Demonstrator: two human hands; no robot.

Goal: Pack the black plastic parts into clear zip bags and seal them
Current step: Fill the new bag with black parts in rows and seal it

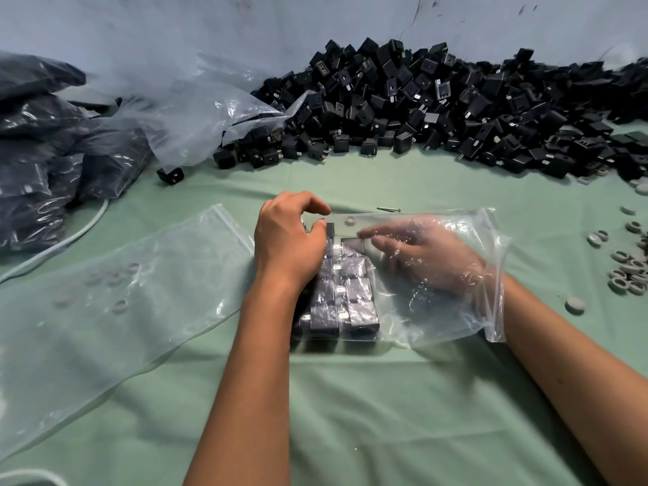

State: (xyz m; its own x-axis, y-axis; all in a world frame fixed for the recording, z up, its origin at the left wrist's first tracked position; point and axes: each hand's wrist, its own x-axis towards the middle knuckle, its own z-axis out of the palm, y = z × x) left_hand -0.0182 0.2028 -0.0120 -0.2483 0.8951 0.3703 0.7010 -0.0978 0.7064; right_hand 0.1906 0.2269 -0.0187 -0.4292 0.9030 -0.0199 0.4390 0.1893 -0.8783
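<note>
A clear zip bag (442,319) lies on the green cloth in the middle, its mouth to the right. Inside it, black plastic parts (357,299) stand packed in neat rows at the left end. My right hand (429,256) is inside the bag up to the wrist, fingers straight and pointing left, touching the top of the rows. My left hand (289,236) is outside the bag at its far left corner, fingers curled, pinching the bag against the parts. A big loose pile of black parts (438,107) runs along the back.
An empty clear zip bag (122,292) lies flat at the left. Filled dark bags (42,152) are stacked at far left beside crumpled clear plastic (196,110). Grey rings (627,268) lie scattered at the right. A small screw (389,209) lies behind the bag.
</note>
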